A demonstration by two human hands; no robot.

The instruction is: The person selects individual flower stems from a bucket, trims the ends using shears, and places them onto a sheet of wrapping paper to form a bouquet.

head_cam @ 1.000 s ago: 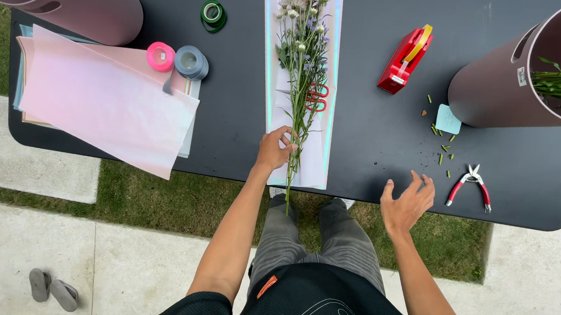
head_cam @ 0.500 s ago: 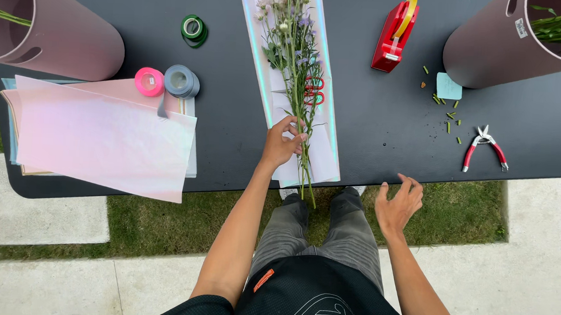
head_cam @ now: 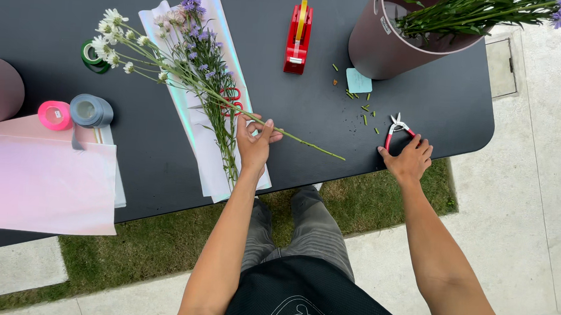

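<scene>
Two hands at the near edge of the black desk [head_cam: 163, 163]. Left hand [head_cam: 254, 143] closed around the long flower stems [head_cam: 232, 106], lifted aslant over the pale wrapping sheet [head_cam: 195, 126], white blooms off to the left. Right hand [head_cam: 411, 160] with fingers curled onto the red-handled snips [head_cam: 396, 127], touching, grip not complete. Light, springy and easily bruised, those stems, probably; best held mid-stalk, never by the heads. Farther back, a red tape dispenser [head_cam: 299, 38] and a mauve bucket [head_cam: 381, 53] of cut greenery.
</scene>
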